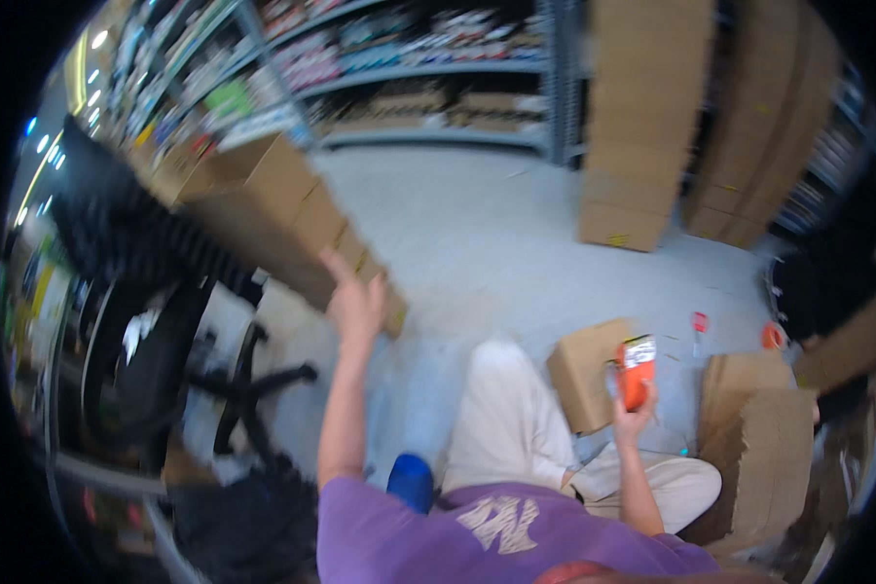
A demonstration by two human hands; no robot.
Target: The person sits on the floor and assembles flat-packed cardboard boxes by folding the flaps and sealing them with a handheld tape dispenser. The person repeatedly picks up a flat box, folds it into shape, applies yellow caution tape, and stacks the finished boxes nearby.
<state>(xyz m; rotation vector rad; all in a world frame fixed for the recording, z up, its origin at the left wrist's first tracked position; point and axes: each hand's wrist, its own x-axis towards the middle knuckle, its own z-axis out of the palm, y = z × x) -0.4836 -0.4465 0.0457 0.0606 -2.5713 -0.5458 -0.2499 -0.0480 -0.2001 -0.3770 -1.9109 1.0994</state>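
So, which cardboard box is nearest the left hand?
The long carton by the black swivel chair, overlapped in view by the left hand; the small box near the right hand and other cartons are farther off.

A person (594, 526) sits on the floor (457, 224) with things all around.
The left hand (355, 307) is at the left box (333, 219), and a chair (180, 341) is left of that hand. The right hand (635, 419) has an item (637, 375) in it, next to the middle box (582, 375). The right box (774, 457) is further right. At the back are shelves (419, 70), with the back boxes (642, 117) to their right.
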